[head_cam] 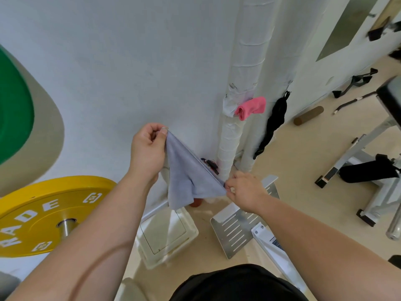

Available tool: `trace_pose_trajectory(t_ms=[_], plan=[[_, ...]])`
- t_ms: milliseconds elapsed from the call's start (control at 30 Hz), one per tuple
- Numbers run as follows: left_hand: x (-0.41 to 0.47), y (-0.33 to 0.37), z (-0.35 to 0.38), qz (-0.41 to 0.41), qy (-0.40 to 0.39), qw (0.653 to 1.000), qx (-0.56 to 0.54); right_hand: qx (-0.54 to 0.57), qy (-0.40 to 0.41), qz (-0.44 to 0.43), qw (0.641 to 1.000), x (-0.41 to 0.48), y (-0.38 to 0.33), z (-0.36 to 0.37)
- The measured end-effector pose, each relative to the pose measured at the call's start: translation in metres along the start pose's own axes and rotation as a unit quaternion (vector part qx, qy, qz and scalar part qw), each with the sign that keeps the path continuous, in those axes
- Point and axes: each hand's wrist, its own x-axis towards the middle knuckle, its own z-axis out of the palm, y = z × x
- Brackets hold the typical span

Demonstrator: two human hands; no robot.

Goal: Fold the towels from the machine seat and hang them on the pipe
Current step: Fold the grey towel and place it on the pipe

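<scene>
Currently the left hand (147, 148) is pinching one corner of the grey towel (184, 170) between thumb and curled fingers, up near the wall. The right hand (245, 191) is pinching the opposite corner lower down, its other fingers loosely curled. Towel is hanging in the air between both hands, its top edge pulled taut and the rest sagging in a loose belly, apart from the pipe (238, 61). Risks, as I am judging them: either thin corner pinch is liable to slip, dropping the cloth to the floor; the sagging middle is likely to skew the fold; careless draping could be knocking the pink towel (251, 107) off its perch. Count: two towels showing, one grey in hand, one pink hanging on the pipe; two hands; two weight plates, one yellow plate (43, 213), one green plate (13, 105).
</scene>
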Motion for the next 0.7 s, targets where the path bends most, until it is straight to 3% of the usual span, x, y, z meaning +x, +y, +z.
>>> trace_pose_trajectory(t_ms=[167,300,567,700], plan=[[0.011,-0.002,-0.011,-0.004,0.026,0.999,0.018,0.138,-0.017,0.0,0.99,0.001,-0.003,-0.008],[0.016,-0.008,-0.015,-0.02,0.046,0.998,0.023,0.091,-0.046,-0.046,0.994,-0.007,-0.005,-0.01],[0.028,-0.022,-0.032,-0.033,0.087,0.993,0.075,0.227,0.12,0.027,0.966,-0.01,0.026,-0.051],[0.027,-0.03,-0.03,-0.051,0.07,0.995,0.053,0.349,0.269,0.049,0.896,-0.005,0.047,-0.082]])
